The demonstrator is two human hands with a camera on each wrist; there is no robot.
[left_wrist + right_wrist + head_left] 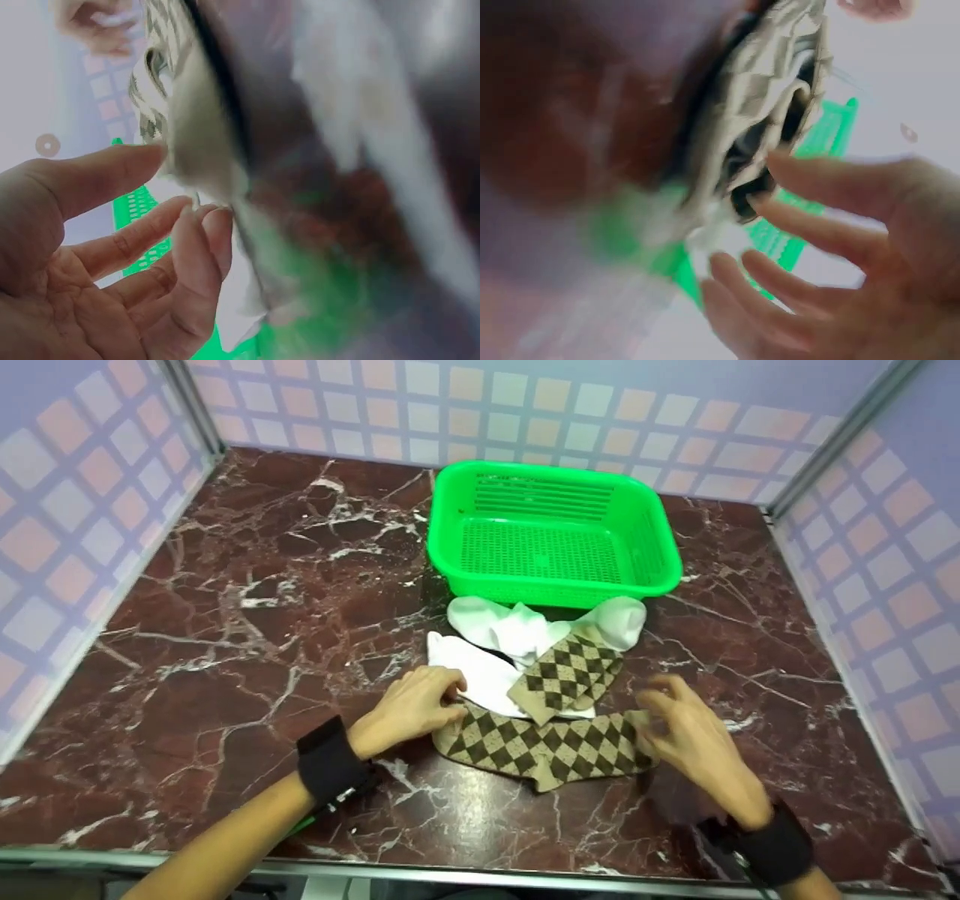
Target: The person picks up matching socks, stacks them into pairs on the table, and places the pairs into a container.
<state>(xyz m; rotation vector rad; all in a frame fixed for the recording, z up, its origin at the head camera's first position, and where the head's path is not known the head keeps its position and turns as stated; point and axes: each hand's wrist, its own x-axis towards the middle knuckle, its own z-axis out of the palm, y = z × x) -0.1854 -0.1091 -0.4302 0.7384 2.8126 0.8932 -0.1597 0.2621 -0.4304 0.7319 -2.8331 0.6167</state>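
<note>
A beige sock with brown diamonds (517, 742) lies sideways near the table's front, its heel bulging toward me. My left hand (416, 705) rests at its left end, thumb and fingers apart and touching the fabric; in the left wrist view the thumb (112, 172) lies against the plain beige end. At the opposite end hovers my right hand (694, 735), blurred, its fingers loosely bent and spread beside the sock's edge. Behind lies another diamond sock (566, 671), slanting over a white sock (476, 667). Further white socks (517, 630) lie bunched behind these.
A green plastic basket (555, 594) with slotted sides stands at the back, just beyond the socks. Tiled-pattern panels (510, 405) enclose the dark red marble table (247, 675) at the back and both sides. A metal edge (420, 873) runs along the front.
</note>
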